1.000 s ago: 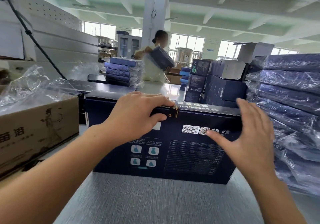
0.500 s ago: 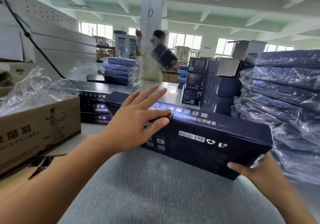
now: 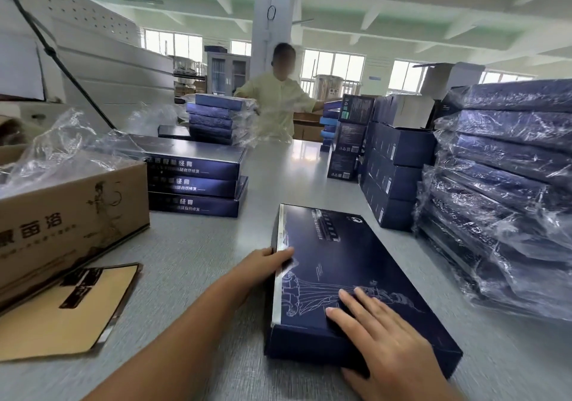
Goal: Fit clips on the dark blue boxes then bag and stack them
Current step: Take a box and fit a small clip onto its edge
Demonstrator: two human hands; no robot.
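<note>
A dark blue box (image 3: 349, 264) lies flat on the grey table (image 3: 198, 245) in front of me, printed lid up. My left hand (image 3: 266, 264) holds its left long edge, fingers curled onto the lid; the clip is not visible. My right hand (image 3: 380, 335) rests flat on the near right part of the lid with fingers straight. A stack of bagged dark blue boxes (image 3: 507, 190) stands at the right. Three unbagged boxes (image 3: 195, 180) are piled at the centre left.
A brown carton (image 3: 62, 214) with crumpled plastic bags (image 3: 58, 149) sits at the left, a loose cardboard sheet (image 3: 65, 314) beside it. Upright blue boxes (image 3: 396, 165) stand behind the flat one. A person in a pale coat (image 3: 275, 103) works at the table's far end.
The box stood on its edge, then was tipped over and now lies flat, lid up. My right hand moved from its corner onto the lid; my left slid to the left edge.
</note>
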